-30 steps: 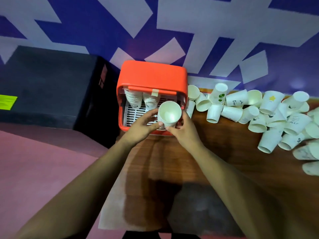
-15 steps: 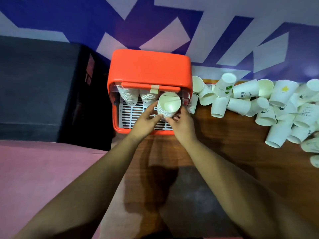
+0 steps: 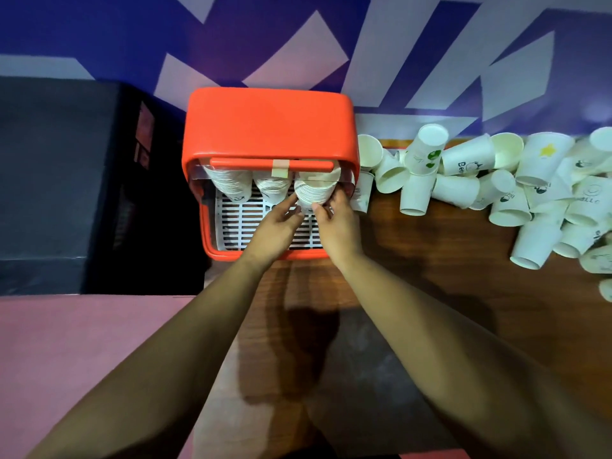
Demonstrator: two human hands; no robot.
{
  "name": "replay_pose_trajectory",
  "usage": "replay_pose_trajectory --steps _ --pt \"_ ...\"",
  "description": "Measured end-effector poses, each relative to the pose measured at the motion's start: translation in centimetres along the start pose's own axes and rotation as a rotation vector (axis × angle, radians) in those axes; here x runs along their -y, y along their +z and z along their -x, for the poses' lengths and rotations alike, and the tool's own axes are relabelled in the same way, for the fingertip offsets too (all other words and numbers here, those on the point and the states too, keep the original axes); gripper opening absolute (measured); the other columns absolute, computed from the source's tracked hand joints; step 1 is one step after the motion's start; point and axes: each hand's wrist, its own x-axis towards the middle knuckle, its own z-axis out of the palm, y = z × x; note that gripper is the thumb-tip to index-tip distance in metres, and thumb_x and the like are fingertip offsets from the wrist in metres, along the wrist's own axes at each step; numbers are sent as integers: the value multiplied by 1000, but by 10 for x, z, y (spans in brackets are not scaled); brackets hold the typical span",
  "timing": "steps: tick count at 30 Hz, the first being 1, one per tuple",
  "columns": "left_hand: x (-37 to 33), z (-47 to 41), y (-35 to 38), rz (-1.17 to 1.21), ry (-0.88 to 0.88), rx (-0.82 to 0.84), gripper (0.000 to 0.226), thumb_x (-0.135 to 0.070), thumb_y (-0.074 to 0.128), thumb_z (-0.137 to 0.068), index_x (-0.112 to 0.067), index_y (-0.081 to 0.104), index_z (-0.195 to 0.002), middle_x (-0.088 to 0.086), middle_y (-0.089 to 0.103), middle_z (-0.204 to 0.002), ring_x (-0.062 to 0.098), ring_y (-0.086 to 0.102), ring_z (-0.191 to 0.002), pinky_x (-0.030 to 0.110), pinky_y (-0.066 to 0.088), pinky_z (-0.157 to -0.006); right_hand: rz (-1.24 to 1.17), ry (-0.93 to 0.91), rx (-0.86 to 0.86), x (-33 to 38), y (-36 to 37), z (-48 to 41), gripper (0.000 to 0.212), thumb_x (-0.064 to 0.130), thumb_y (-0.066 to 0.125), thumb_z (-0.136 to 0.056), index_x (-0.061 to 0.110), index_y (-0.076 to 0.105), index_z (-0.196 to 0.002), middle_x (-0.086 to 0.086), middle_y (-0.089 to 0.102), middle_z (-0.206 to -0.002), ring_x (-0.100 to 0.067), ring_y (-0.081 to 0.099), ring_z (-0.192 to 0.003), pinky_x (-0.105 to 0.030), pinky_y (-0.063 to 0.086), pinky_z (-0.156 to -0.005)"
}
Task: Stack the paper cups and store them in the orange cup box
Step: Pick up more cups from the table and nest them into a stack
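The orange cup box [image 3: 270, 125] stands at the table's far left against the wall, its front open over a white slatted tray [image 3: 253, 223]. Inside stand two cup stacks [image 3: 231, 183], left and middle. A third stack of paper cups [image 3: 313, 190] is at the right of the box, partly under the lid. My left hand [image 3: 276, 226] and my right hand [image 3: 336, 223] both grip this stack from below, fingers on either side. Its top is hidden by the clear lid edge.
Several loose white paper cups [image 3: 470, 180] lie in a heap on the brown wooden table [image 3: 430, 260] to the right of the box, reaching the right edge of view. A black cabinet [image 3: 66, 180] stands left of the box. The wall behind is blue and white.
Both hands have pushed the cup stack forward from the box's front edge into the box, under the lid at the right beside the middle stack.
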Motion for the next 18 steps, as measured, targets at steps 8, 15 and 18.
replay_pose_trajectory --steps 8,15,18 --pt "-8 -9 5 28 -63 -67 56 -17 53 -101 -18 36 -154 7 53 -147 16 53 -133 34 37 -117 102 -25 10 4 2 -20 42 27 59 -95 7 51 -130 -12 69 -118 -31 63 -110 -40 52 -91" --pt "-8 18 -4 -184 45 -105 39 -18 57 -100 -15 55 -139 1 60 -133 9 57 -117 23 44 -97 261 -166 166 13 -49 20 45 15 57 -94 7 49 -137 -13 61 -132 -27 57 -121 -37 45 -102" --pt "-5 33 3 -264 157 -115 22 -11 58 -96 -13 64 -117 6 65 -119 14 61 -108 29 48 -96 366 -194 96 6 -96 39 38 17 57 -93 7 56 -129 -10 62 -125 -24 60 -114 -36 50 -97"
